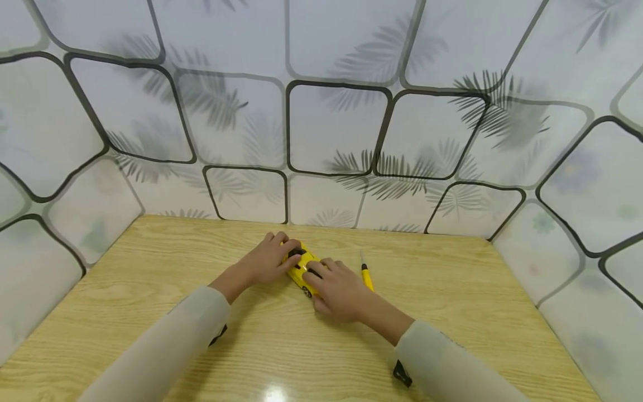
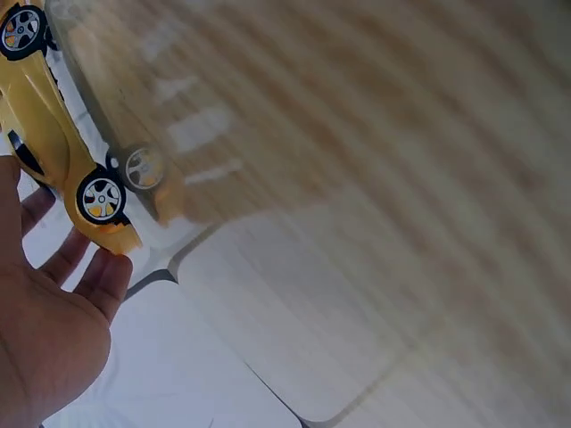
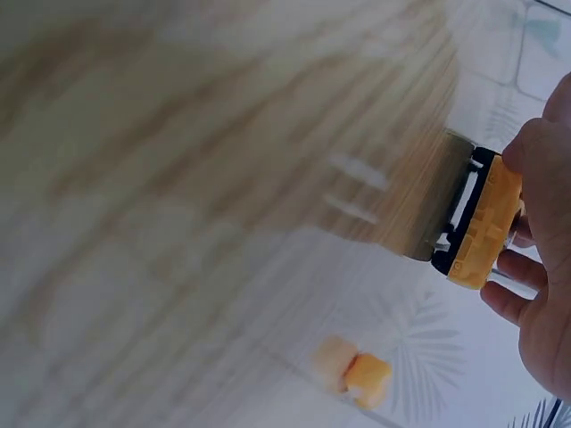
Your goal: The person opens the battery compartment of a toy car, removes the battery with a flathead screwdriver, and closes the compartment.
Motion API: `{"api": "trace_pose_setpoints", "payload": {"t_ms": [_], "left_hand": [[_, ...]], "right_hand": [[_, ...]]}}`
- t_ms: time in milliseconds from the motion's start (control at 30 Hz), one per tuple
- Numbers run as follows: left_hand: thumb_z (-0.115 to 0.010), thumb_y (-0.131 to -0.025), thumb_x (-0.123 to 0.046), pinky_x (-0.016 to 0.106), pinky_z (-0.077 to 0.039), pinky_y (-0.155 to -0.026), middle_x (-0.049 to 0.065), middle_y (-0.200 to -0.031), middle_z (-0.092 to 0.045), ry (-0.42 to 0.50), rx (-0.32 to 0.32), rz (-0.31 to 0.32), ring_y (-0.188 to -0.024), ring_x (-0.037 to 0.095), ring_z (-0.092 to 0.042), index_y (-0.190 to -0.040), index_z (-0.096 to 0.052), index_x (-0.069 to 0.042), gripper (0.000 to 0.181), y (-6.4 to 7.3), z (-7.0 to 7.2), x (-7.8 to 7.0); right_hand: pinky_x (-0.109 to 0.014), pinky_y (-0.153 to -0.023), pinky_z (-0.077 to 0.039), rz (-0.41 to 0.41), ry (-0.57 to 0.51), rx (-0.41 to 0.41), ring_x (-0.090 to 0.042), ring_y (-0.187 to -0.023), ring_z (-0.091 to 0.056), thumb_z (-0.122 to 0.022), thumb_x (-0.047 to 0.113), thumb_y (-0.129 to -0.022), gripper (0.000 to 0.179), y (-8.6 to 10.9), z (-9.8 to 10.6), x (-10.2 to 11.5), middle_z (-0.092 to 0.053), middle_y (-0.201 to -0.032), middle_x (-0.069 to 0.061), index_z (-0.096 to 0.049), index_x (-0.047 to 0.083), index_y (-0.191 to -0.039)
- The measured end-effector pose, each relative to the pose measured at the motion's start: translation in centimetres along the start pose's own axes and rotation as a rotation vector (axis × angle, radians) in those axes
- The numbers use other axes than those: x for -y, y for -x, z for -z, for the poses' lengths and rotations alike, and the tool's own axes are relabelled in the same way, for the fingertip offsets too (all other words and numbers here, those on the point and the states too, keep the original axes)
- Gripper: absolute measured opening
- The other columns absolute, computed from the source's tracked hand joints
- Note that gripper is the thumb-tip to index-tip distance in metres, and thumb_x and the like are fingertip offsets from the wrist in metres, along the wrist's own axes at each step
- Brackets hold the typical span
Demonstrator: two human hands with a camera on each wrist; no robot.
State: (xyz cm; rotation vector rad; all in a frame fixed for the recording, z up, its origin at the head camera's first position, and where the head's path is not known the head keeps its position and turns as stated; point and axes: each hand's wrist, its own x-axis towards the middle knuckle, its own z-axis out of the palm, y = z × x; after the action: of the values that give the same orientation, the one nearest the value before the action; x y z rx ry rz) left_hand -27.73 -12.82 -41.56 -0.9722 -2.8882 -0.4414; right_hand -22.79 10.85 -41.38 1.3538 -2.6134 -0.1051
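Observation:
A yellow toy car (image 1: 303, 260) with dark windows stands on the table between both hands in the head view. My left hand (image 1: 265, 260) holds its far end from the left, thumb along the near side. At the near end, my right hand (image 1: 342, 291) grips the car, fingers over the top and thumb low. From the left wrist, the car's side (image 2: 40, 107) shows two silver-spoked wheels, with fingertips at its end. The right wrist view shows the car's yellow end (image 3: 486, 223) between thumb and fingers.
Just right of the right hand lies a screwdriver (image 1: 367, 278) with a yellow and black handle, its thin shaft pointing away. The glossy wood-grain table (image 1: 191, 245) meets patterned white walls (image 1: 336, 128) at the back and sides.

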Motion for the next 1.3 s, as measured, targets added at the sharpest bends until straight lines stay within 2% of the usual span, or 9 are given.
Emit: {"api": "trace_pose_setpoints", "payload": {"t_ms": [233,333,467,600,767,867,1033,1300], "left_hand": [[-0.041,-0.112,-0.038,0.044,-0.045,-0.079,0.017,-0.114,-0.050,-0.075,-0.019,0.028,-0.093,0.032,-0.042,-0.138,-0.055,-0.010,0.041,0.4,-0.3,-1.0],[-0.042,-0.112,-0.036,0.044,-0.043,-0.075,0.016,-0.110,-0.049,-0.078,-0.025,0.040,-0.090,0.032,-0.041,-0.134,-0.055,-0.010,0.037,0.5,-0.3,-1.4],[-0.041,-0.112,-0.037,0.046,-0.048,-0.079,0.016,-0.114,-0.050,-0.097,-0.013,0.046,-0.095,0.033,-0.045,-0.135,-0.056,-0.011,0.038,0.6,-0.2,-1.4],[-0.043,-0.111,-0.041,0.055,-0.050,-0.097,0.017,-0.133,-0.052,-0.107,0.021,-0.005,-0.117,0.037,-0.050,-0.142,-0.054,-0.013,0.043,0.6,0.4,-1.0],[-0.047,-0.109,-0.042,0.055,-0.046,-0.108,0.013,-0.145,-0.050,-0.130,0.078,-0.154,-0.131,0.035,-0.049,-0.146,-0.052,-0.014,0.046,0.5,1.3,0.0],[-0.045,-0.109,-0.046,0.051,-0.048,-0.107,0.012,-0.145,-0.050,-0.182,0.112,-0.225,-0.129,0.032,-0.050,-0.147,-0.049,-0.013,0.050,0.3,1.4,0.4],[-0.045,-0.108,-0.049,0.046,-0.049,-0.105,0.013,-0.146,-0.047,-0.219,0.147,-0.265,-0.124,0.030,-0.049,-0.149,-0.043,-0.012,0.055,0.1,1.1,0.9],[-0.052,-0.107,-0.044,0.043,-0.051,-0.086,0.011,-0.128,-0.048,-0.255,0.068,-0.315,-0.104,0.027,-0.047,-0.142,-0.047,-0.012,0.048,0.2,0.5,1.2]], "right_hand": [[-0.048,-0.099,-0.052,0.021,-0.013,-0.024,-0.030,-0.118,-0.053,-0.051,0.017,-0.094,0.035,0.4,-0.3,-0.8,-0.053,-0.135,-0.005,-0.056,0.015,-0.129],[-0.048,-0.098,-0.053,0.035,-0.001,-0.041,-0.030,-0.117,-0.053,-0.052,0.017,-0.094,0.035,0.6,-0.3,-0.8,-0.053,-0.135,-0.006,-0.056,0.015,-0.129],[-0.047,-0.100,-0.052,0.025,0.069,-0.009,-0.030,-0.119,-0.053,-0.053,0.021,-0.097,0.035,0.6,0.0,-0.5,-0.053,-0.136,-0.006,-0.056,0.015,-0.131],[-0.046,-0.099,-0.052,-0.013,0.132,0.029,-0.029,-0.120,-0.053,-0.055,0.031,-0.103,0.032,0.5,0.1,-0.1,-0.053,-0.134,-0.006,-0.055,0.016,-0.132],[-0.043,-0.089,-0.053,-0.074,0.167,0.030,-0.028,-0.110,-0.055,-0.057,0.040,-0.104,0.034,0.4,0.3,0.6,-0.055,-0.125,-0.005,-0.054,0.017,-0.129],[-0.041,-0.084,-0.053,-0.101,0.168,0.027,-0.027,-0.104,-0.054,-0.059,0.040,-0.104,0.034,0.4,0.4,0.7,-0.056,-0.122,-0.005,-0.055,0.017,-0.128],[-0.040,-0.082,-0.053,-0.120,0.147,0.021,-0.026,-0.101,-0.054,-0.059,0.038,-0.103,0.033,0.3,0.2,0.8,-0.056,-0.121,-0.006,-0.056,0.016,-0.128],[-0.041,-0.085,-0.052,-0.152,0.078,0.040,-0.025,-0.102,-0.053,-0.058,0.029,-0.102,0.031,0.1,-0.1,0.2,-0.054,-0.123,-0.005,-0.055,0.016,-0.130]]}}
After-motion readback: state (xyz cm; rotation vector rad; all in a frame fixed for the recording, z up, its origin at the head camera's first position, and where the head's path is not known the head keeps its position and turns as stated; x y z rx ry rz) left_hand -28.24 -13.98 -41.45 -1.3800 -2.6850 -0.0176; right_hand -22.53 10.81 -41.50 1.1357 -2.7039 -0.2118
